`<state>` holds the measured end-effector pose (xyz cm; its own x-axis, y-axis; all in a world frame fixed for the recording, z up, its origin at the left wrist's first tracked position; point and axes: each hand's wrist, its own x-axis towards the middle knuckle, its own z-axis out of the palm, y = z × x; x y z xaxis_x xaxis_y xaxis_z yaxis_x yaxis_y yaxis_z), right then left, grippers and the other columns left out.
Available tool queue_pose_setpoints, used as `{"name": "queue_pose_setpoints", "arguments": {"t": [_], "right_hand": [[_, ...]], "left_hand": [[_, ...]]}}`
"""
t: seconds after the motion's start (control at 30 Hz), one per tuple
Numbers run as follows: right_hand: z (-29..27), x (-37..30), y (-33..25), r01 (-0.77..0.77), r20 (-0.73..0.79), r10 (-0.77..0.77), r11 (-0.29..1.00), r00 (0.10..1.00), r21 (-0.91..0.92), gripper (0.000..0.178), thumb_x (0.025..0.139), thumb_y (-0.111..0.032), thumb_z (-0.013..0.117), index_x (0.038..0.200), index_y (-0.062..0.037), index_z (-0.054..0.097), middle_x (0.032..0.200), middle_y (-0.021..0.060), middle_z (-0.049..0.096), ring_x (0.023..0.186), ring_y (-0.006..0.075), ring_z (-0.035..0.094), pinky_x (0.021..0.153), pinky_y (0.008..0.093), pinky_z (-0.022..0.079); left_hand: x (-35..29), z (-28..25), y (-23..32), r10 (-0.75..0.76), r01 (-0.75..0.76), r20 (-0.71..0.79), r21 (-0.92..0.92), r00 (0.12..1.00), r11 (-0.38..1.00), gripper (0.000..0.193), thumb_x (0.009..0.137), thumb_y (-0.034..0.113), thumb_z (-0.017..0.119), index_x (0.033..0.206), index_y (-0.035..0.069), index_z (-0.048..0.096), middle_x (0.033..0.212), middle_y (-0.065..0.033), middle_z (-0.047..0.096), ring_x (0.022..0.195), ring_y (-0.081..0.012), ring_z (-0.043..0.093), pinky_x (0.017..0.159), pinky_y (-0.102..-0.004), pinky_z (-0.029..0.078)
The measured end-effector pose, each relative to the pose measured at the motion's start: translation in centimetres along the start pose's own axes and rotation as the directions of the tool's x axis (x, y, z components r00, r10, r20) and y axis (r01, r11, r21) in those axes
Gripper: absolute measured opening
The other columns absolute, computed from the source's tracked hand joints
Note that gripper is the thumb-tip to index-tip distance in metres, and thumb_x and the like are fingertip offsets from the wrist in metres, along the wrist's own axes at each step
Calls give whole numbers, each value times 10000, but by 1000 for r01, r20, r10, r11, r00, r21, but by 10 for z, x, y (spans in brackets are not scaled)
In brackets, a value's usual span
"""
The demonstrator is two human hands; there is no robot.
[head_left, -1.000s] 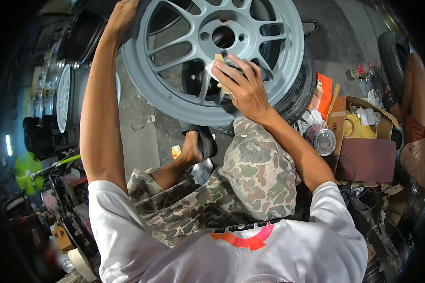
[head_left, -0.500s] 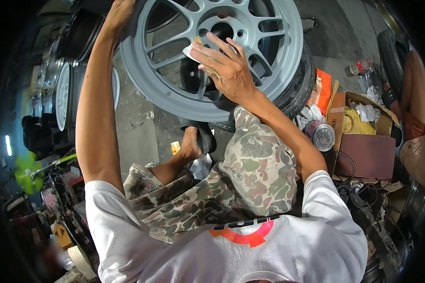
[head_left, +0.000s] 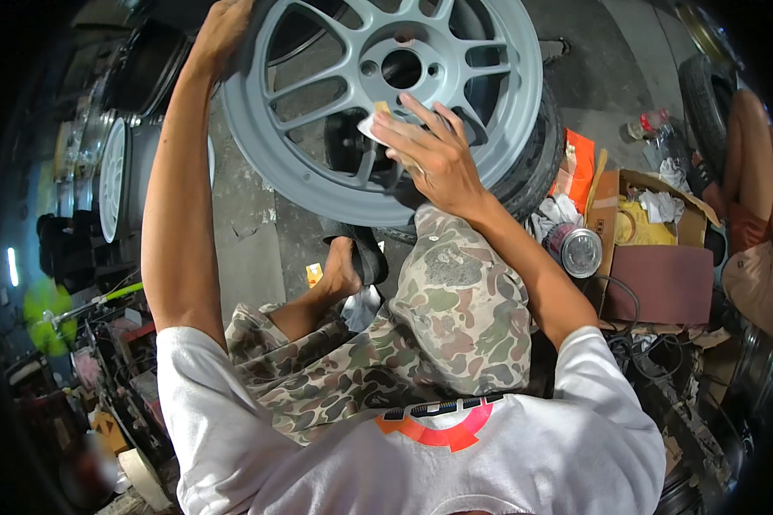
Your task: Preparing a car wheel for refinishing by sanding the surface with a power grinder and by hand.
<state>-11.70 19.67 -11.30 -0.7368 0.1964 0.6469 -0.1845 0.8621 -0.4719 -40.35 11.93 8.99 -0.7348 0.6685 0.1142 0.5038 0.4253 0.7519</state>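
Observation:
A grey-painted wheel rim (head_left: 313, 199) with paired spokes and a round centre hole stands tilted in front of me, against a black tyre (head_left: 537, 163). My left hand (head_left: 225, 33) is closed at the rim's upper-left edge; its fingertips are partly hidden at the top of the picture. Over the lower spokes, just below the hub, is my right hand (head_left: 434, 154), with its fingers slightly spread over a small folded piece of sandpaper (head_left: 369, 127), white with a tan corner. The fingers and palm hide most of that piece.
At right stand a metal can (head_left: 580, 251), an orange packet (head_left: 578, 163) and an open cardboard box (head_left: 608, 193), with a maroon sheet (head_left: 661, 285) beside it. Another person's leg (head_left: 751, 163) is at far right. Another rim (head_left: 113, 180) and a green fan (head_left: 47, 318) are at left.
My right hand has moved a little to the right and down across the spokes with the sandpaper. The left hand stays at the rim's edge. The view has shifted slightly.

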Motion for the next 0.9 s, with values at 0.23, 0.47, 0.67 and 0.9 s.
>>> {"name": "queue_pose_setpoints", "arguments": {"t": [0.23,0.47,0.67,0.9], "right_hand": [[10,23,-5,3,-121,1,999,993,32,444,945,-293,703,1383,-227,665,1452,-40,624,1455,267,442,1160,538,319],[11,67,17,-13,-241,-27,987,970,-163,422,966,-296,681,1381,-220,666,1463,-45,614,1434,291,454,1170,554,293],[23,27,-8,-49,-89,50,999,995,6,427,994,-319,632,1411,-227,643,1564,-32,517,1488,296,387,1198,573,267],[21,55,-5,-132,-194,123,991,973,-33,420,990,-279,636,1401,-195,650,1506,9,570,1479,327,401,1165,598,292]], "left_hand": [[5,-4,-8,81,-81,0,3,997,997,505,1085,447,519,1243,15,726,1028,-42,748,898,-116,657,829,-277,532],[7,6,-3,4,-4,43,-14,999,1000,480,1094,416,515,1262,13,713,1086,-36,736,1015,-132,623,942,-297,497],[12,-5,-17,163,-162,-1,95,987,982,478,1091,420,523,1248,14,723,993,-5,738,902,-124,635,842,-286,526],[7,1,-20,84,-84,-4,28,996,996,474,1090,410,529,1189,-3,739,991,-28,738,931,-119,627,867,-290,519]]}}
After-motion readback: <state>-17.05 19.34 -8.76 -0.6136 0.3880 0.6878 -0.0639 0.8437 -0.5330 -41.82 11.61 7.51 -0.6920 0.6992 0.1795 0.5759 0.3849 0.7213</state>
